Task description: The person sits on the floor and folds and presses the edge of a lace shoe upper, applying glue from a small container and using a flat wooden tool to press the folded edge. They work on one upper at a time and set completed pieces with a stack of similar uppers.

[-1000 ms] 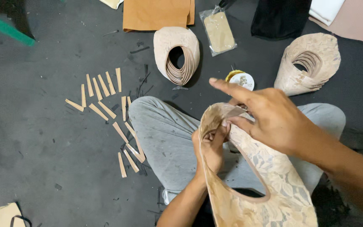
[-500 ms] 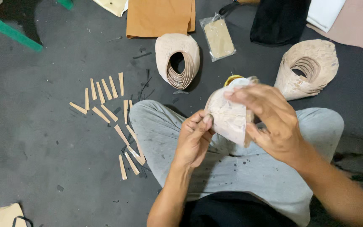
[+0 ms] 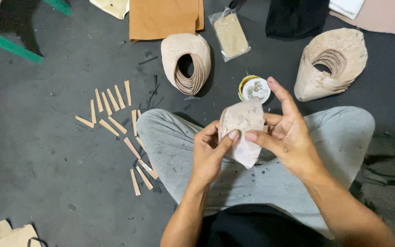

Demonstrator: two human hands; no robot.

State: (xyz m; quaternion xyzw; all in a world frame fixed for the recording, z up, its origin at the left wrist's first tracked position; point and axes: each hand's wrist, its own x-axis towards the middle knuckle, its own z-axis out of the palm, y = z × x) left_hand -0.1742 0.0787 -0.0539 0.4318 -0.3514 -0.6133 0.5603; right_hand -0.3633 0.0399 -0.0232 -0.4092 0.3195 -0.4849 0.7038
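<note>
Folded beige leather piece [image 3: 243, 130], mottled and matte, gripped between left hand [image 3: 211, 153] and right hand [image 3: 289, 137], fingers closed on it; round glue tin [image 3: 253, 88] at 12 o'clock.

left hand [image 3: 211, 153] pinching, right hand [image 3: 289, 137] cupped, thumbs meeting

Soft, even overhead light, faint shadows on the dark floor [image 3: 46, 183], sharp focus, no glare

clear plastic pkg [image 3: 231, 33] | top centre on floor | rectangular, tan pad inside | beside brown sheet [image 3: 165, 18]
</note>
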